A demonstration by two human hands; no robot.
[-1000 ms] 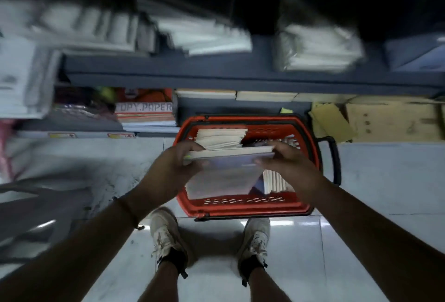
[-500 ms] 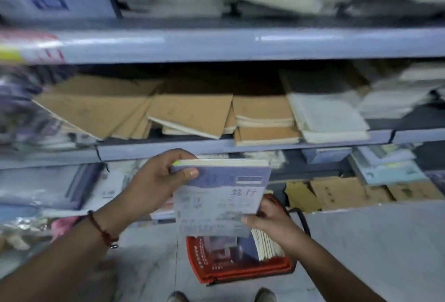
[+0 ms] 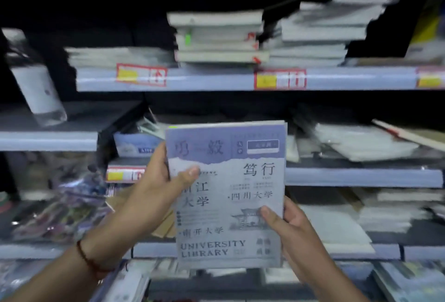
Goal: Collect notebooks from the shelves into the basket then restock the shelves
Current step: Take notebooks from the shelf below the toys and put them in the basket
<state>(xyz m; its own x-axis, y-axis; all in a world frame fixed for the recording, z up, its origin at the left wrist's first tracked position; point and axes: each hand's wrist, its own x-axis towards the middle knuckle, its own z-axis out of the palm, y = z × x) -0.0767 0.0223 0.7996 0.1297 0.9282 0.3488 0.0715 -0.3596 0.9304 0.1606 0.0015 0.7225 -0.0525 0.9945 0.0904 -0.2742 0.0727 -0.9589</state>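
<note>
A blue-grey notebook [image 3: 231, 181] with "UNIVERSITY LIBRARY" printed on its cover stands upright in front of the shelves, its cover facing me. My left hand [image 3: 161, 181] grips its left edge, thumb across the cover. My right hand [image 3: 286, 224] holds its lower right edge, thumb on the front. Behind it runs a middle shelf [image 3: 356, 176] with flat white packs. The basket is out of view.
An upper shelf [image 3: 212, 81] carries stacks of white notebooks [image 3: 216, 37] with red and yellow price tags on its lip. A lower shelf [image 3: 154, 250] holds brown notebooks and plastic-wrapped items at left. More notebooks lie along the bottom edge.
Both hands have lifted the notebook from above the basket up to shelf height. My view has swung upward, so the basket and floor have dropped out of sight.
</note>
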